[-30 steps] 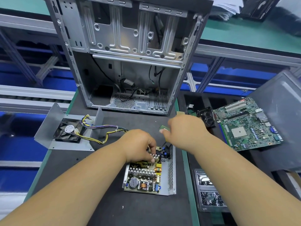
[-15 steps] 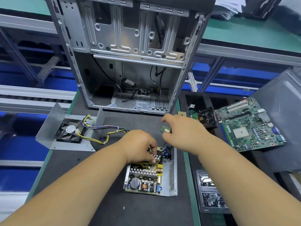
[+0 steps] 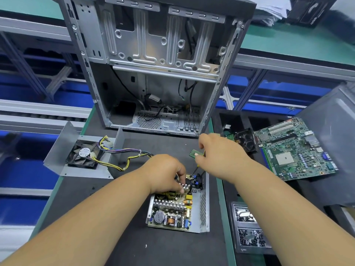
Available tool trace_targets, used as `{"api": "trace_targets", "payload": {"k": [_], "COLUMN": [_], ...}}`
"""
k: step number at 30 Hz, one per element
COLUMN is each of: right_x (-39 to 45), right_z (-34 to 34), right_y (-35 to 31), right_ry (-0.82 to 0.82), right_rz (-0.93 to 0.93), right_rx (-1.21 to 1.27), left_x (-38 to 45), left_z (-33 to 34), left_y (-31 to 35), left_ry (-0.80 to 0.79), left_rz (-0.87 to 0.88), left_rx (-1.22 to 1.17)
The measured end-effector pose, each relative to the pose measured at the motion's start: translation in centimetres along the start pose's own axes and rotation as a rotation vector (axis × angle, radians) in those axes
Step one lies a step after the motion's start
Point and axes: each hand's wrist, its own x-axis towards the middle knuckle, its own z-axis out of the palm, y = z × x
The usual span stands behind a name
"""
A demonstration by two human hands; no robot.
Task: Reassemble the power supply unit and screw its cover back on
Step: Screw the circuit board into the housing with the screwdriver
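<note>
The open power supply base (image 3: 204, 208), with its circuit board (image 3: 171, 212) inside, lies on the black mat in front of me. My left hand (image 3: 165, 173) grips the finned heat sink (image 3: 186, 188) at the board's far end. My right hand (image 3: 221, 156) holds a green-handled screwdriver (image 3: 194, 154) upright, its thin shaft reaching down to the board's far right corner. The grey metal cover (image 3: 57, 150) with the black fan (image 3: 82, 154) lies to the left, joined to the board by yellow and purple cables (image 3: 123, 156).
An empty computer case (image 3: 153, 73) stands open just behind the mat. To the right lie a green motherboard (image 3: 294, 150), a black cooler fan (image 3: 245, 140) and a grey side panel (image 3: 338, 146). A clear tray of screws (image 3: 247, 227) sits at the near right.
My right hand's fingers have shifted on the screwdriver, the index finger has lifted and more of the green handle shows. My left hand has stayed on the heat sink.
</note>
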Motion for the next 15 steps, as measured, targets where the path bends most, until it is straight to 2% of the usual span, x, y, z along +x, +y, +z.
{"api": "trace_targets", "payload": {"k": [2,5,11,15], "right_x": [0.0,0.0,0.0,-0.5], "right_z": [-0.3,-0.5,0.6,0.7], "right_y": [0.0,0.2,0.0,-0.5], "right_ry": [-0.045,-0.039,0.043,0.070], "right_rz": [-0.062,-0.057,-0.004,0.005], "right_rx": [0.079,0.124,-0.134,0.010], "left_x": [0.0,-0.1,-0.1,-0.2], "left_z": [0.0,0.0,-0.1,-0.1], "left_y": [0.0,0.0,0.0,0.1], "left_ry": [-0.001,0.004,-0.005,-0.002], "left_rz": [0.004,0.008,0.004,-0.003], "left_rx": [0.003,-0.003,0.005,0.010]}}
